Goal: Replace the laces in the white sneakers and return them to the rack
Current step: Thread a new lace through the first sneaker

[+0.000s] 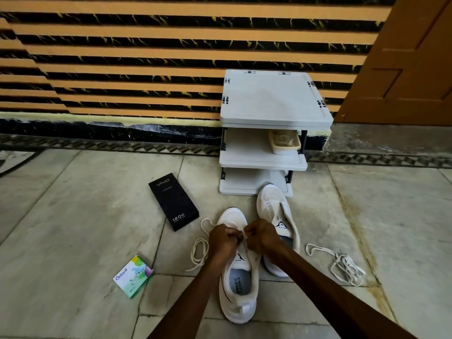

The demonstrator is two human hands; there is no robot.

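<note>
Tiled floor (pixel 73 216), two white sneakers (pixel 238 277), two laces (pixel 200 250), one rack (pixel 271 99)

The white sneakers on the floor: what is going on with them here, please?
A person is working on the nearer sneaker: the left hand and right hand both pinch a lace at its eyelets, the rest trailing on the floor to the left. The other sneaker stands beside it unlaced, in front of the grey rack. A second lace lies loose on the right. Neither shoe is on the rack yet.
</note>
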